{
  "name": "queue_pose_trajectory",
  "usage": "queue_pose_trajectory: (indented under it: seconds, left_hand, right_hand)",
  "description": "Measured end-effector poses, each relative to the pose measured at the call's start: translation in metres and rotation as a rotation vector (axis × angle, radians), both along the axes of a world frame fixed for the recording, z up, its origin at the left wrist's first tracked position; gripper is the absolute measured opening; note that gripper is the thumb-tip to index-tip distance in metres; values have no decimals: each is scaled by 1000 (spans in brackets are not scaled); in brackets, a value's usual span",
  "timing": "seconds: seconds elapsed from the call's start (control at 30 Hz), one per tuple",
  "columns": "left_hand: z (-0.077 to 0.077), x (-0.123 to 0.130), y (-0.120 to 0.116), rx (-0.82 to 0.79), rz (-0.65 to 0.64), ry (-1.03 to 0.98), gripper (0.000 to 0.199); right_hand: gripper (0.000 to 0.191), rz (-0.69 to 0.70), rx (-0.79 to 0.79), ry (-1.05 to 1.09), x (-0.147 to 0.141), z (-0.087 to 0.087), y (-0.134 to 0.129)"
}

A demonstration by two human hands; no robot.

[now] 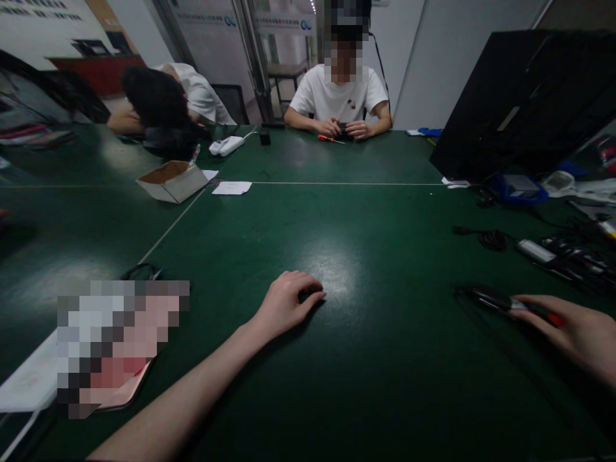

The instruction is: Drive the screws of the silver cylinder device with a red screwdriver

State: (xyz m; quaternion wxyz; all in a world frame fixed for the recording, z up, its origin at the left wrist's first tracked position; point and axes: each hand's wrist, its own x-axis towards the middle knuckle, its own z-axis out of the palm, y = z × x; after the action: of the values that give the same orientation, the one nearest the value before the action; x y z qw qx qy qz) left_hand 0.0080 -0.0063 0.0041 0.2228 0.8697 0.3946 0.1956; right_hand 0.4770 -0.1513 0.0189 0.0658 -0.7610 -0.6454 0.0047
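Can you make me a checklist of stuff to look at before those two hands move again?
1. Right grip has the black tool: ok, fingers around it.
2. Left grip free: ok, nothing visible in it.
3. Black tool switched off: cannot tell.
4. Cables neatly apart: not ok, bunched together at the right.
5. Open box away from both hands: ok, farther back on the left.
6. Orange screwdriver out of the way: ok, beside the other person's hands.

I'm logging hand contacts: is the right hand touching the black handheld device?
Touching. The head view shows the right hand gripping the black handheld device, thumb and fingers around its near end.
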Motion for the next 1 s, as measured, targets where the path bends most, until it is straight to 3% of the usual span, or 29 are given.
queue_pose_trajectory:
  seconds: [0.1, 0.17, 0.3, 0.53, 0.73, 1.0]
  left_hand:
    - [0, -1, 0, -2, 2, -6, 14]
    - [0, -1, -1, -1, 5, -15, 15]
    - [1, -2, -1, -4, 20, -54, 18]
    - [10, -6, -4, -79, 4, -190, 20]
    - [23, -9, -7, -205, -199, -157, 36]
    - [28, -16, 1, -400, -233, -73, 39]
  right_hand:
    - [38, 170, -44, 74, -46, 5, 19]
    - [45, 292, 6, 105, -73, 2, 29]
    - [34, 451, -9, 153, -127, 2, 46]
    - [20, 583, -147, 129, -210, 17, 69]
    - [23, 683, -163, 79, -259, 15, 84]
    - [25, 759, -143, 107, -292, 14, 95]
